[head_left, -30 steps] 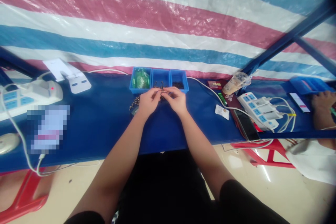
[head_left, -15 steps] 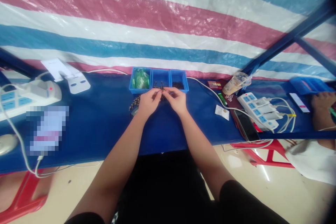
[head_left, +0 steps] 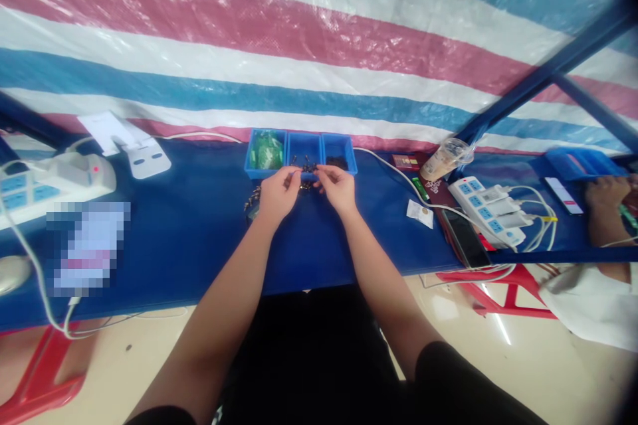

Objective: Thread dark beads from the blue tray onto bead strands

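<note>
My left hand [head_left: 280,194] is closed in a pinch just in front of the blue bins. To its right my right hand [head_left: 339,188] is also pinched, its fingertips a short way from the left ones. What either pinch holds is too small to make out. Small dark and brassy pieces [head_left: 308,167] show between and behind my fingertips. More of these dark pieces with brassy spots [head_left: 253,199] lie beside my left hand, partly hidden by it. Behind the hands stand three joined blue bins [head_left: 305,141]: a green plastic bag [head_left: 267,150] fills the left one, dark bits [head_left: 337,163] lie in the right one.
At the left are a power strip [head_left: 44,189], a white stand [head_left: 144,154] and a blurred-out phone [head_left: 92,246]. On the right stand a drink cup [head_left: 446,156], a black phone [head_left: 466,239], a small packet [head_left: 420,213] and another power strip [head_left: 486,212]. Another person's hand [head_left: 607,192] rests far right.
My fingertips have moved apart, opening a small gap between the two hands. The left hand has shifted slightly left. The view has turned a little; the surrounding things have stayed put.
</note>
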`<action>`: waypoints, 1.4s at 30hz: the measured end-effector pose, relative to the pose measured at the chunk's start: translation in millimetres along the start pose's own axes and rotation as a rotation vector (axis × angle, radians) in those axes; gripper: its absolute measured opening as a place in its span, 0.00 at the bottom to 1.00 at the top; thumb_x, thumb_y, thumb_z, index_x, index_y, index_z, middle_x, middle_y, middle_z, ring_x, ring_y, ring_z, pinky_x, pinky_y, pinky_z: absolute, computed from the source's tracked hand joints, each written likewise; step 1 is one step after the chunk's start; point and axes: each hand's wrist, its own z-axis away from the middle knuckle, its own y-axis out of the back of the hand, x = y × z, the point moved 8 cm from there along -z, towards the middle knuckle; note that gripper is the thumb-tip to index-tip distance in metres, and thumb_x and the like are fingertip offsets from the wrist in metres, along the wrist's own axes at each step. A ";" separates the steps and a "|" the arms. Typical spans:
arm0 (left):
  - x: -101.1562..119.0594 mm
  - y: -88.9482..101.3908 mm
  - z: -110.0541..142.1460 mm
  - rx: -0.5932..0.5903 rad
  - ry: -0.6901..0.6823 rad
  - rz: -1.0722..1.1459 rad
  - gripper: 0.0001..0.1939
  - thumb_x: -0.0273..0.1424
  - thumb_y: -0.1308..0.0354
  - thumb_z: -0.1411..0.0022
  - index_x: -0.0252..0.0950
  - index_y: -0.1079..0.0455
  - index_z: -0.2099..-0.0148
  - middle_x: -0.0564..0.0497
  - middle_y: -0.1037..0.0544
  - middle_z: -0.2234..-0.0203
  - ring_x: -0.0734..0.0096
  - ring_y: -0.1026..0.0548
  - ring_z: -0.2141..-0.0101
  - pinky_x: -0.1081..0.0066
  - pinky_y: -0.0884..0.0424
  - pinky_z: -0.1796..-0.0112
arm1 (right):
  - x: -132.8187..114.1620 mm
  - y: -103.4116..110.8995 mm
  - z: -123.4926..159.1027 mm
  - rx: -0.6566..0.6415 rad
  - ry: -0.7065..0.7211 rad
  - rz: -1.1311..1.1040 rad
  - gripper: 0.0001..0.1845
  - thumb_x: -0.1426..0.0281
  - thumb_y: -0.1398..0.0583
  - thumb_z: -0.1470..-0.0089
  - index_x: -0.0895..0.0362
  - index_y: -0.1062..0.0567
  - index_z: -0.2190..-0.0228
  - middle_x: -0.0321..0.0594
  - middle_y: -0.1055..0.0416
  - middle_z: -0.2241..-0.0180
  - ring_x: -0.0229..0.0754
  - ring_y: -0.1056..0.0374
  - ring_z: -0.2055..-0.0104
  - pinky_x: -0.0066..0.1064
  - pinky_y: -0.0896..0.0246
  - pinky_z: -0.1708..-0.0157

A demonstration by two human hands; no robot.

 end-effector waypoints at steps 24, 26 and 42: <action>-1.9 1.5 -0.6 0.019 0.008 -0.001 0.14 0.38 0.45 0.31 0.38 0.22 0.54 0.50 0.19 0.71 0.70 0.22 0.70 0.72 0.27 0.65 | -10.5 -18.7 15.9 -0.346 0.175 0.844 0.12 0.67 0.35 0.44 0.52 0.19 0.57 0.36 0.22 0.73 0.40 0.29 0.72 0.31 0.37 0.69; -2.0 1.0 -0.5 0.016 0.011 -0.002 0.14 0.38 0.45 0.31 0.38 0.22 0.54 0.50 0.19 0.71 0.70 0.22 0.70 0.72 0.27 0.65 | -12.5 -19.2 16.6 -0.347 0.174 0.751 0.11 0.67 0.35 0.45 0.54 0.20 0.58 0.35 0.23 0.74 0.39 0.29 0.73 0.30 0.37 0.69; -6.9 -19.5 1.9 -0.180 0.050 0.175 0.14 0.41 0.40 0.34 0.37 0.22 0.53 0.49 0.18 0.69 0.70 0.20 0.70 0.71 0.23 0.66 | -19.0 -7.5 12.9 -0.031 0.136 0.087 0.15 0.57 0.34 0.46 0.55 0.20 0.63 0.41 0.19 0.65 0.40 0.23 0.66 0.32 0.26 0.66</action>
